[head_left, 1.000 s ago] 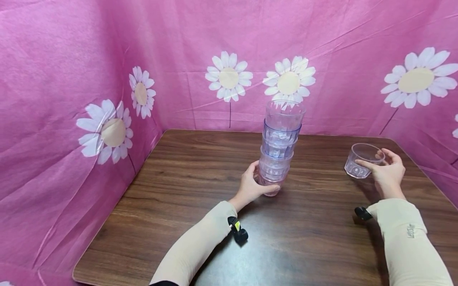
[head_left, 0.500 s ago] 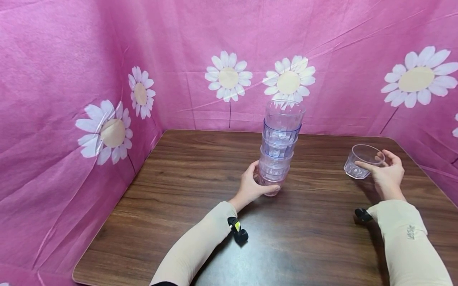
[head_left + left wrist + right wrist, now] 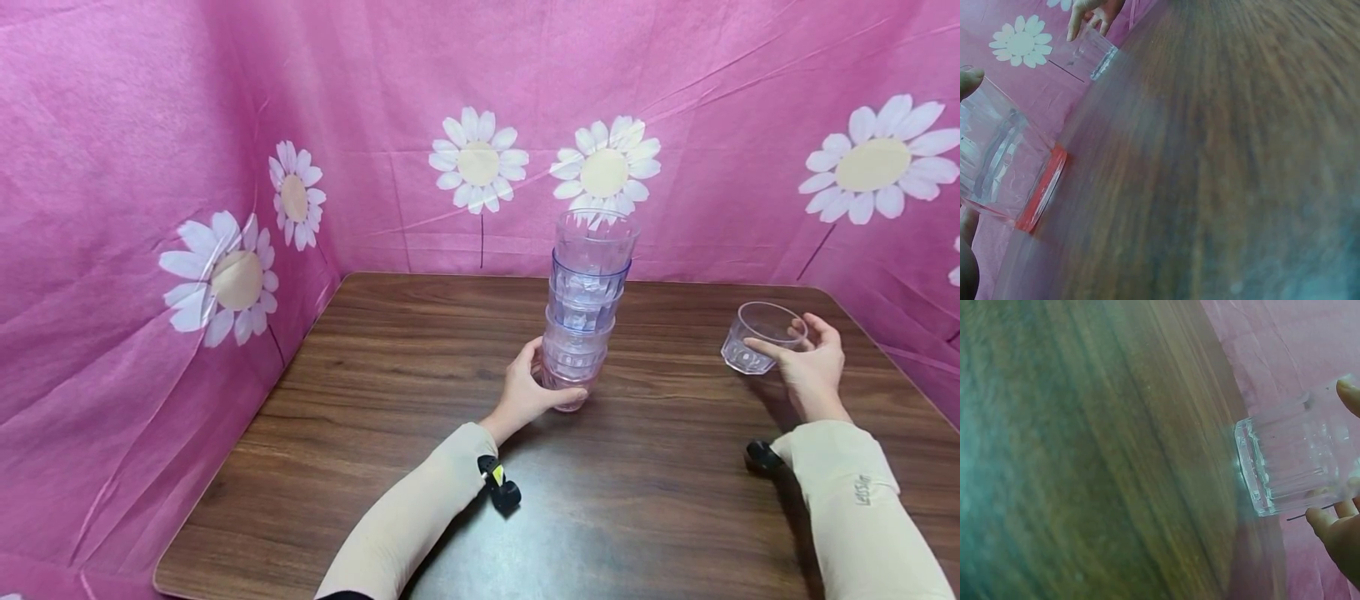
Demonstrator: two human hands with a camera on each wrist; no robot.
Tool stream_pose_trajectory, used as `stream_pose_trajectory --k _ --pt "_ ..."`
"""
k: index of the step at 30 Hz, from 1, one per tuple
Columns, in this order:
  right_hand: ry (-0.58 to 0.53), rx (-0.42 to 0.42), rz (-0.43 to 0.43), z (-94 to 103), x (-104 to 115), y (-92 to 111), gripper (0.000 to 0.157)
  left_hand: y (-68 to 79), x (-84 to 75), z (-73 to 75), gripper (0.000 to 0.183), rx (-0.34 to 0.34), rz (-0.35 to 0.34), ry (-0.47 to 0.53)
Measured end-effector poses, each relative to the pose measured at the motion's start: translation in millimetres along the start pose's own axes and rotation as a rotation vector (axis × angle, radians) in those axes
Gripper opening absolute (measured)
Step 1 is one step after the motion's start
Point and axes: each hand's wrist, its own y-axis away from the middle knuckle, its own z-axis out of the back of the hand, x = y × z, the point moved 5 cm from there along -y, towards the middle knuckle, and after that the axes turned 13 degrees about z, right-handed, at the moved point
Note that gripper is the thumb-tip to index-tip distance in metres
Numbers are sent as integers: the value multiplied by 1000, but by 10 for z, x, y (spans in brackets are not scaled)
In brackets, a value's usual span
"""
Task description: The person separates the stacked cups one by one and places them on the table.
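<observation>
A tall stack of nested clear plastic cups [image 3: 588, 292] stands upright on the wooden table, one cup in it tinted blue. My left hand [image 3: 527, 390] grips the lowest cup, thumb across the front and fingers behind. In the left wrist view the bottom cup [image 3: 1004, 165] shows a reddish base at the table surface. Off to the right, my right hand [image 3: 813, 367] holds a single short clear cup [image 3: 753, 346] by its side, thumb in front and fingers at the far side. The right wrist view shows this cup's faceted base [image 3: 1254, 469] right at the tabletop.
The brown wood-grain table [image 3: 375, 467] ends at a pink curtain [image 3: 360, 100] with daisies, which hangs behind and on both sides. Black wrist cameras sit on both sleeves; the left one [image 3: 502, 492] is just above the table.
</observation>
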Motion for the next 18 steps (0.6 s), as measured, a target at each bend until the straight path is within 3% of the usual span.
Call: stream_pose_trajectory --k 4,8,13,18 --pt "218 71 57 -4 37 13 93 4 4 -7 84 0 -1 -6" --pt "421 121 179 -22 183 11 95 4 0 -12 83 0 -1 -4" --pt "469 136 275 -79 437 13 97 -2 5 -13 85 1 0 4" --pt "436 168 328 -197 645 29 99 125 -254 38 80 5 29 4"
